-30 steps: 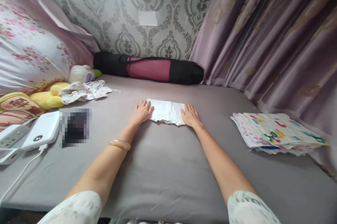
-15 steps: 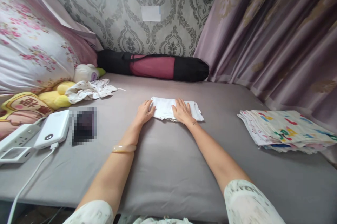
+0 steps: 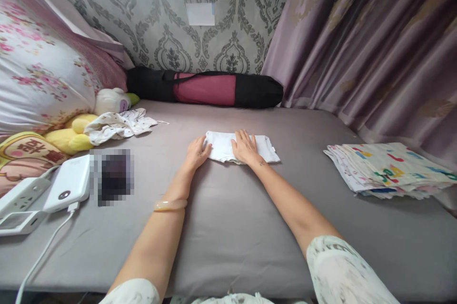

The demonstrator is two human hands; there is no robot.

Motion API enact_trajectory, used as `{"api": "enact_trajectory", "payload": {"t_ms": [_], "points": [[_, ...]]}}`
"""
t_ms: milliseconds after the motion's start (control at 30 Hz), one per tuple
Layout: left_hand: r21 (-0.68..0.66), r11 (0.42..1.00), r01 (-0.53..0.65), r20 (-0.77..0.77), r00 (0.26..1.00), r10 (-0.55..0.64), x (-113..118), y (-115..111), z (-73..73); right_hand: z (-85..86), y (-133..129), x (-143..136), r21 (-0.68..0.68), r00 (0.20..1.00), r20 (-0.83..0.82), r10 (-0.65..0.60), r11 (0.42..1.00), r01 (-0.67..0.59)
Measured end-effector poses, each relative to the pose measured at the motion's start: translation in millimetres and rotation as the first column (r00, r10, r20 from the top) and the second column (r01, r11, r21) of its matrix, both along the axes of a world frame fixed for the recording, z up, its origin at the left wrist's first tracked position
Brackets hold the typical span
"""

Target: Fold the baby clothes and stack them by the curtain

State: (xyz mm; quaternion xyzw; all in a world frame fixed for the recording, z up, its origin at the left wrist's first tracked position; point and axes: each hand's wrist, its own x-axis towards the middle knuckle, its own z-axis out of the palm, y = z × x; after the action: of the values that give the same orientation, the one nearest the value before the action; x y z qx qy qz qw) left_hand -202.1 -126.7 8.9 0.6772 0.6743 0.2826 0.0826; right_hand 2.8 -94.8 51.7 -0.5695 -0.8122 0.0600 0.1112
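A folded white garment (image 3: 223, 146) lies flat on the grey sheet in the middle of the head view. My right hand (image 3: 245, 146) rests palm down on its top, fingers stretched out. At the garment's left edge is my left hand (image 3: 198, 151), fingers loosely extended, the thumb touching or close to the cloth. Neither hand is wrapped around anything. A pale bangle (image 3: 170, 205) circles my left forearm.
A stack of folded printed cloths (image 3: 389, 166) lies on the right. Along the wall sits a long black and red bag (image 3: 205, 88). On the left are a crumpled spotted cloth (image 3: 116, 126), yellow plush (image 3: 71, 137), a white power bank (image 3: 69, 184) and a power strip (image 3: 23, 194).
The view has turned slightly. My right hand has shifted a little over the garment, its fingers nearer the far edge. My left hand stays by the left edge.
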Motion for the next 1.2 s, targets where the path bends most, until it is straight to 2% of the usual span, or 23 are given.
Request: {"api": "enact_trajectory", "payload": {"t_ms": [167,367,500,633,900,1100,1200], "points": [[0.034,0.999,-0.037,0.059,0.998,0.035,-2,0,-0.7,-9.3,-5,-28,0.05,1.0,-0.027,0.012,0.999,-0.011],[0.034,0.997,-0.069,0.096,0.993,0.065,-4,1,-0.6,-23.8,-5,-30,0.095,1.0,-0.013,0.008,0.995,-0.007],[0.034,0.994,-0.103,0.127,0.987,0.098,-4,2,-1.0,-16.9,-3,-31,0.047,1.0,0.003,0.005,0.999,-0.005],[0.04,0.991,-0.125,0.151,0.981,0.118,-5,4,-3.1,-8.4,-4,-42,-0.009,1.0,-0.011,0.007,1.0,-0.007],[0.041,0.993,-0.114,0.136,0.985,0.108,-5,3,-2.5,-14.4,-10,-61,-0.011,0.998,-0.033,0.044,0.999,-0.045],[0.07,0.991,-0.112,0.148,0.984,0.101,-5,3,-1.7,-5.9,-8,-67,-0.058,0.999,0.001,0.038,0.998,-0.038],[0.092,0.99,-0.107,0.164,0.982,0.091,-5,3,-0.3,-5.7,-8,-78,-0.018,0.996,-0.026,0.081,0.996,-0.082]]}}
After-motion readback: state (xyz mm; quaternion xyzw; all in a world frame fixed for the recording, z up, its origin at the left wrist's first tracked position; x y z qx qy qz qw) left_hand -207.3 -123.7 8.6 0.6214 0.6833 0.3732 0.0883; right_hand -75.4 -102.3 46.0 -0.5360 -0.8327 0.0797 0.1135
